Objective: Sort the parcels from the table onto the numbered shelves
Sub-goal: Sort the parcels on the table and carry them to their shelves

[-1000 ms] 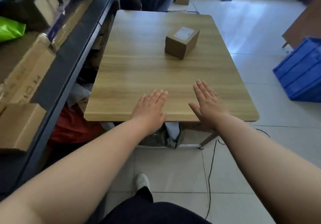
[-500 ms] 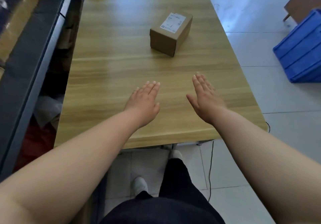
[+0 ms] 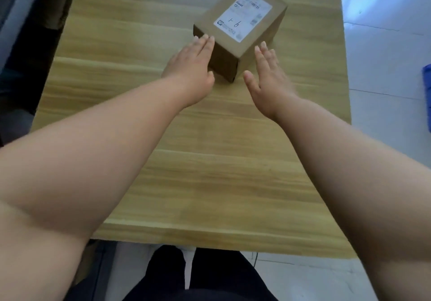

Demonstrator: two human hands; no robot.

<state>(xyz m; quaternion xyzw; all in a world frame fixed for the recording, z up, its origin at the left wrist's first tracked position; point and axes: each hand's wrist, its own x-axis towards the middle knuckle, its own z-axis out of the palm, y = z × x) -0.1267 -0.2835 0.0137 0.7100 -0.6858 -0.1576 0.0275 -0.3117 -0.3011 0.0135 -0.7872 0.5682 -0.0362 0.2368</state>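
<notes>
Cardboard parcel [image 3: 240, 32] sits toward the far end of a wood-grain tabletop [image 3: 210, 160], turned so that one corner points back at the person, with a bare hand on either side of it. The left hand [image 3: 189, 67] lies along the box's left face, its fingers [image 3: 205, 44] straight and pressed together, tips at the upper edge. The right hand [image 3: 268, 79] stands just beside the right face, palm turned inward, its fingers [image 3: 264, 51] straight and slightly spread. Neither hand is curled round anything.

The facing palms suggest a two-handed clamp and lift is being set up, a likely choice for a box that looks too broad for one hand.

A white shipping label [image 3: 242, 13] faces up, probably so its handwritten mark can be read. The mark seems to end in a 6 and may name the shelf. The printed lines are too blurred to read.

Whether either palm actually touches the cardboard cannot be told from this angle, and the box's far sides are hidden. No shelf numbers show: only a dark strip [image 3: 18, 20] runs along the left edge, cut off by the frame. A blue object [image 3: 427, 90] is clipped at the right, over pale floor tiles [image 3: 384, 67].
</notes>
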